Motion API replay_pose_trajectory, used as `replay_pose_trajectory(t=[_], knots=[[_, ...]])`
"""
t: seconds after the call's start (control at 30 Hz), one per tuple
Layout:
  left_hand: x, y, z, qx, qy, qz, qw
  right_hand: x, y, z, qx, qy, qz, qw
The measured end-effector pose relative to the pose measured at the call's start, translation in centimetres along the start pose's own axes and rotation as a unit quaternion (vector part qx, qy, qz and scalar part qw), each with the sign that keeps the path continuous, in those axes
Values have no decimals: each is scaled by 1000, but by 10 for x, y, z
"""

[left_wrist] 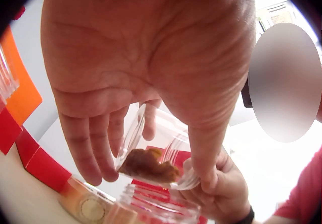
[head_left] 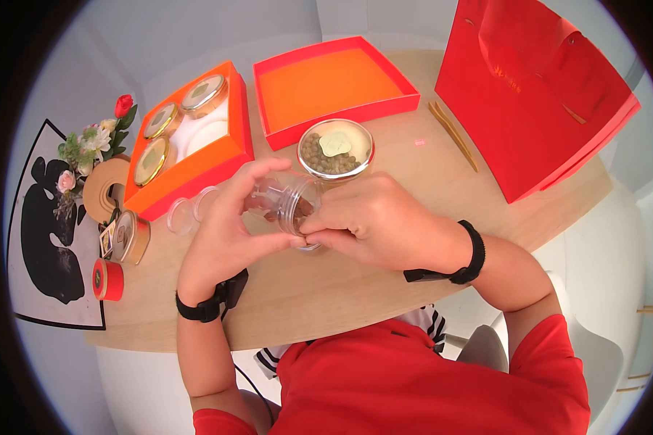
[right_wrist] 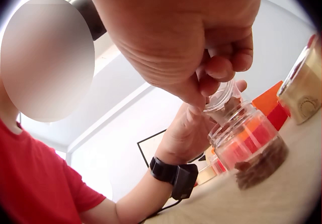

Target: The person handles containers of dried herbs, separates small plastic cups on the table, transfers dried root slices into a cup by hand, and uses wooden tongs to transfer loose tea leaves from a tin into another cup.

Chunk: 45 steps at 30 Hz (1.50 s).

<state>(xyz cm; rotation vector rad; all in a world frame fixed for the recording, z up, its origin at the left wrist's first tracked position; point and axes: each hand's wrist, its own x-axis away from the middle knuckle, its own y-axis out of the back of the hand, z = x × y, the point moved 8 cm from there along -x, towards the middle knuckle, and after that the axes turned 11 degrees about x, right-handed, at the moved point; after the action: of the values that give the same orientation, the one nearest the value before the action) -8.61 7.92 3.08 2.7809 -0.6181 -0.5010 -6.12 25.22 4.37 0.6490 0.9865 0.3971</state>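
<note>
My left hand (head_left: 221, 228) grips a clear jar (head_left: 267, 197), thumb and fingers on opposite sides of it. The jar lies tilted, its mouth facing right in the head view, with brown pieces (left_wrist: 148, 166) along its inside wall. My right hand (head_left: 388, 221) has its fingers curled at that mouth. Thumb and fingertip pinch at the rim, partly hidden in the head view. Directly beneath stands a second clear jar (right_wrist: 246, 138), upright on the table and uncapped. Brown chunks (right_wrist: 262, 167) lie in its bottom.
Beyond the hands stands a round container of greenish balls (head_left: 334, 149). An orange box (head_left: 178, 194) with gold-lidded tins is at left, a shallow orange tray (head_left: 334, 87) behind. Golden tongs (head_left: 453, 138) and a red bag (head_left: 537, 109) are right; clear lids (head_left: 181, 215) lie left.
</note>
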Motion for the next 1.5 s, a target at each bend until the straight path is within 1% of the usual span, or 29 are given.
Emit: replay_pose_trajectory(t=[0.17,0.23,0.33,0.37,0.43,0.5,0.53,0.6,0.73,0.87,0.97,1.07,1.23,1.3,1.5], knots=[[-1,-1,-4,17,-7,1,1000,-1,2,2,7,5,-11,1000],[-1,-3,-8,-2,-7,9,1000,-2,2,3,7,14,-11,1000],[0,-2,-15,-23,-7,-1,1000,-2,3,4,8,14,-13,1000],[0,1,-13,-22,-5,-3,1000,-3,5,3,11,7,-18,1000],[0,2,-13,-33,-26,13,999,-3,6,2,14,0,-22,1000],[0,3,-12,-38,-31,12,999,-1,9,-11,-5,-67,-42,997],[0,3,-12,-43,-35,11,998,-1,10,-12,-5,-68,-41,997],[0,3,-13,-47,-36,13,998,-2,10,-16,-13,-96,-30,995],[0,3,-14,-67,-32,12,997,-2,10,-15,-15,-99,-16,995],[0,5,-14,-68,-37,4,997,-3,9,-14,-1,-85,-17,996],[0,6,-11,-56,-17,3,998,-3,8,-14,10,-82,-9,997],[1,7,-9,-71,-29,0,997,-3,7,-14,13,-88,6,996],[1,6,-11,-84,-3,18,996,-3,4,-13,11,-88,14,996],[1,5,-13,-85,-4,18,996,-3,2,-16,12,-122,42,992],[2,6,-13,-93,-20,9,995,-3,1,-16,15,-120,51,991]])
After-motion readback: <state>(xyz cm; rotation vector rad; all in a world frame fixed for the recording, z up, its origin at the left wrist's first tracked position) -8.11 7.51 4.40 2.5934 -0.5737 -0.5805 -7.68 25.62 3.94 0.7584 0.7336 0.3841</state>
